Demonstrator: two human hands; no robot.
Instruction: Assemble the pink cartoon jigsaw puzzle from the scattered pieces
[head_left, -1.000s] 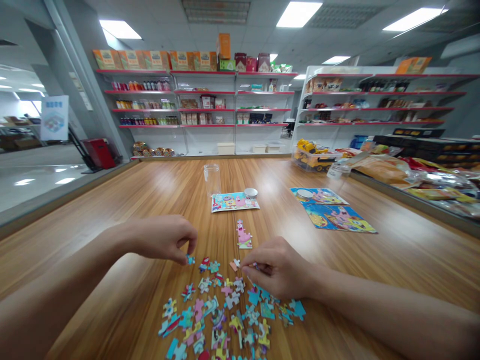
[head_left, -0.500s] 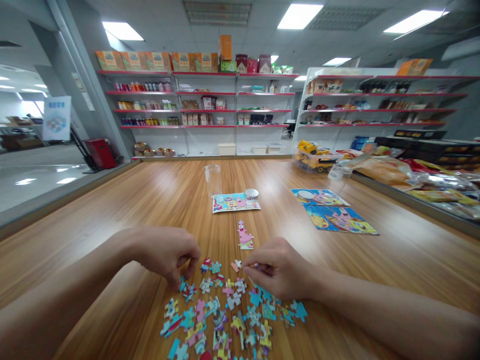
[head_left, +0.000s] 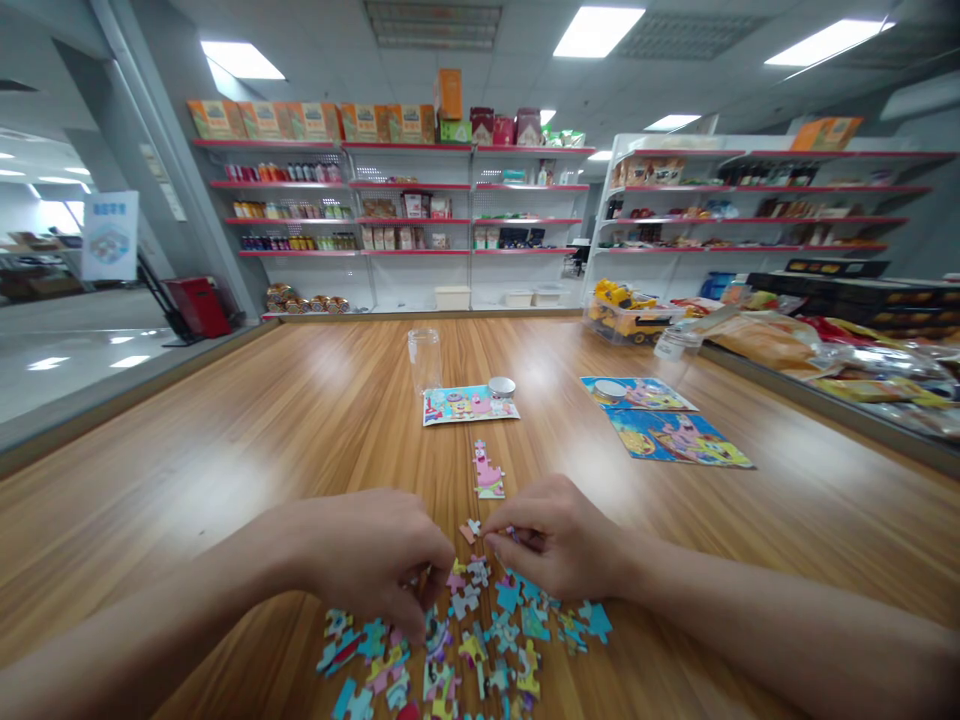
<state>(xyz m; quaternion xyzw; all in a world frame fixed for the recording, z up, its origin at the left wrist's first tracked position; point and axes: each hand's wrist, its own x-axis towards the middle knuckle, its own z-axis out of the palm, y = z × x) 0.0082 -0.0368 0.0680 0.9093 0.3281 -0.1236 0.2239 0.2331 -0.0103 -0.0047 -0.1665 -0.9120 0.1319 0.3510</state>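
Loose jigsaw puzzle pieces (head_left: 504,630) in blue, pink, yellow and white lie scattered on the table in front of me. My left hand (head_left: 386,550) is over the left part of the pile, thumb and fingers bent down and apart, with nothing visible between them; it covers several pieces. My right hand (head_left: 551,540) rests at the right edge of the pile, thumb and forefinger pinched at the edge of a small white and orange puzzle piece (head_left: 470,531). Beyond the hands stands a joined strip of pieces (head_left: 489,470) showing a pink cartoon figure, lying flat.
Farther back are a picture card (head_left: 471,405), a metal lid (head_left: 502,387) and a clear jar (head_left: 425,360). To the right lie blue picture sheets (head_left: 682,438) with another lid (head_left: 609,391), a second jar (head_left: 679,345) and a box of yellow toys (head_left: 630,318).
My left hand has moved right and slightly down, from the pile's upper left edge to over its middle left, now hiding pieces there. My right hand stays almost still.
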